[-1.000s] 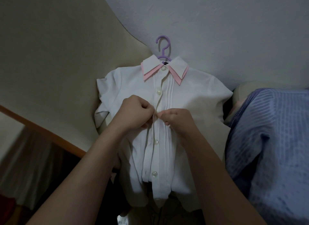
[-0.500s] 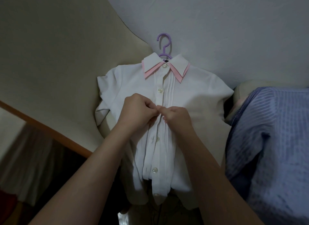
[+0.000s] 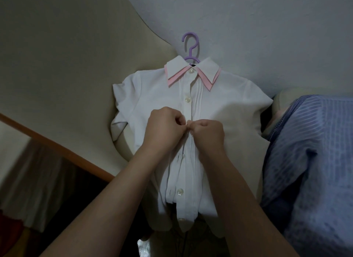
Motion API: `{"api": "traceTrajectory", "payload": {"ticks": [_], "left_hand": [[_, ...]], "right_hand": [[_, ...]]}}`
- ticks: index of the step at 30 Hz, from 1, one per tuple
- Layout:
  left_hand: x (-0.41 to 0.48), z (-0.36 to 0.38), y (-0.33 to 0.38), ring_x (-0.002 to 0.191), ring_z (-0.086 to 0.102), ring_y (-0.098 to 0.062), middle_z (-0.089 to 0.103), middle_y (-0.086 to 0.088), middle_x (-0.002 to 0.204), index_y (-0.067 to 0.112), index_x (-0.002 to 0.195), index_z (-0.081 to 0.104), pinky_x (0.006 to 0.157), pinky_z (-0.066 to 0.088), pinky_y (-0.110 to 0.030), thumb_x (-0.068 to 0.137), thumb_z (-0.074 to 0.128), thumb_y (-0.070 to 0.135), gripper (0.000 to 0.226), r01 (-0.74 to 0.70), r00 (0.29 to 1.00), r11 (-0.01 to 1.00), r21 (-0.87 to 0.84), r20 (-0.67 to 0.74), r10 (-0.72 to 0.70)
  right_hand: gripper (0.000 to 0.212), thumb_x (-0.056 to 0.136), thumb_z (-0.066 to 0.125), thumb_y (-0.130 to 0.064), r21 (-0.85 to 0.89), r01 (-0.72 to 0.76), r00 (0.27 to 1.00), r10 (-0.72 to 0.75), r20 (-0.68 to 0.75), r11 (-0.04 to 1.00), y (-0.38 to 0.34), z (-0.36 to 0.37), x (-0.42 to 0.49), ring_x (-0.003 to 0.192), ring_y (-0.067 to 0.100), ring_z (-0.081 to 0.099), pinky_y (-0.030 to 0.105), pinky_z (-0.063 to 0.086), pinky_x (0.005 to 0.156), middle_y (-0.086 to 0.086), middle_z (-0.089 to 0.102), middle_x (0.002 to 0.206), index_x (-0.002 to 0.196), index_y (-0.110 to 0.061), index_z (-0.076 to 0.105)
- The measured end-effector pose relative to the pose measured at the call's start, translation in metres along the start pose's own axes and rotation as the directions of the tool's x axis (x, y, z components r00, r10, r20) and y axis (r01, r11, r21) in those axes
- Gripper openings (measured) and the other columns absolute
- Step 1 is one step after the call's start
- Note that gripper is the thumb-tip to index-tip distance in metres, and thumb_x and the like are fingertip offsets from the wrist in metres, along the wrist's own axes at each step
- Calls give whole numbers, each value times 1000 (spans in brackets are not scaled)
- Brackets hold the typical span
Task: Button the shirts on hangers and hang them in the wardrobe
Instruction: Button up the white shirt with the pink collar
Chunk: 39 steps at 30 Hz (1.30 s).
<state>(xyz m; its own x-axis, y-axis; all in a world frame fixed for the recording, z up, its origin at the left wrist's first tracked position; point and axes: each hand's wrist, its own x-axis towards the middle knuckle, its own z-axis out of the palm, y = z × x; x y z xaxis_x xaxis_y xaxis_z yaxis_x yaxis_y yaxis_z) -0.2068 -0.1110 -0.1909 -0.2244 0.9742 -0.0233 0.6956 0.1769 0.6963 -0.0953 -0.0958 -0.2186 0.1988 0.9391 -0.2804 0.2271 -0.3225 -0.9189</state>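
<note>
A small white shirt (image 3: 229, 107) with a pink-edged collar lies flat in front of me on a purple hanger (image 3: 191, 48). Its top two buttons are closed. My left hand (image 3: 164, 126) and my right hand (image 3: 208, 132) meet at the placket in the middle of the shirt, each pinching the cloth there. The button between my fingers is hidden. Below my hands the placket hangs loose, with more buttons showing.
A blue striped shirt (image 3: 309, 161) lies to the right, touching the white one. A beige surface (image 3: 66, 65) with an orange edge (image 3: 57, 144) lies under and left of the shirt. A pale wall (image 3: 248, 23) rises behind the hanger. The lower left is dark.
Both hands have closed in on each other at the placket and shifted slightly upward; the shirt's lower front has bunched a little.
</note>
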Motion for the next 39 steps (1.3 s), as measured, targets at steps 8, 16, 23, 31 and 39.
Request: {"api": "traceTrajectory", "payload": {"ticks": [8,16,23,31,39], "left_hand": [[6,-4,-5,64,71,-13,74,3,69,17,70,79,71,63,-37,84,74,10,16,150,988,979,-139,46,-145],[4,1,-3,80,69,-9,75,5,79,16,77,78,74,55,-23,86,70,12,12,123,991,986,-112,-43,-129],[-1,-1,3,67,67,-5,72,8,66,20,67,76,67,58,-24,81,70,12,17,70,995,994,-78,-66,-75],[3,-2,0,70,71,-9,75,2,74,13,74,78,69,58,-20,86,71,9,14,133,991,984,-119,30,-130],[14,-18,-4,61,69,-16,72,-14,71,-2,92,76,69,62,-32,90,67,1,9,492,858,756,-432,388,-337]], "right_hand": [[29,90,64,-14,-103,121,987,-131,-97,987,5,12,-10,69,22,63,33,51,63,5,67,70,61,-11,63],[30,89,63,-12,-122,237,968,-245,-59,964,11,11,-17,64,13,47,14,33,56,-4,52,65,62,-19,52],[43,84,63,-5,5,97,986,-97,133,995,3,-8,-7,49,11,34,25,32,54,-6,37,48,44,-10,53],[26,87,69,-10,-50,87,996,-88,-9,995,6,2,-10,68,13,64,22,51,66,-4,66,67,64,-22,65],[19,87,64,-6,-145,425,887,-442,-129,894,26,7,-21,70,18,50,29,43,68,-9,47,70,71,-11,56]]}}
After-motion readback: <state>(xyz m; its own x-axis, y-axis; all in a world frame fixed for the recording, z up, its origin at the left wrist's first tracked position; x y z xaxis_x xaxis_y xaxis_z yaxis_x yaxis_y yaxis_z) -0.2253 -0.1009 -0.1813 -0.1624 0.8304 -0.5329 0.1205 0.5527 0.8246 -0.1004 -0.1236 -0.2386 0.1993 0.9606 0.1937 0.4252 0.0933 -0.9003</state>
